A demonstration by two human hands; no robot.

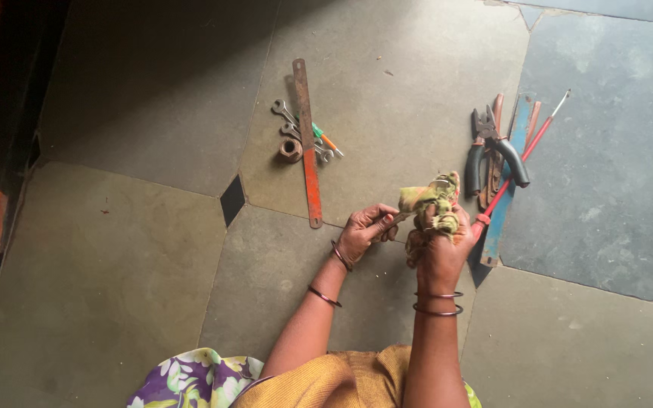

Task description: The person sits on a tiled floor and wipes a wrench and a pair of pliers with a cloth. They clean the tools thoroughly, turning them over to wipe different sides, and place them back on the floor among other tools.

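Observation:
My right hand (438, 249) is closed around a crumpled yellow-green rag (430, 202), held just above the stone floor. My left hand (366, 229) pinches the near end of a thin metal tool (400, 219) whose far end goes into the rag and is hidden there. Both wrists wear dark bangles. The two hands are close together, a little in front of my lap.
Pliers with dark handles (490, 147), a long blue flat bar (506, 183), a red-handled rod (523, 157) and rusty pieces lie right of my hands. Farther off to the left lie a long orange-ended flat bar (307, 143), small spanners (290, 125), a rusty nut (290, 149) and a green-orange screwdriver (326, 140).

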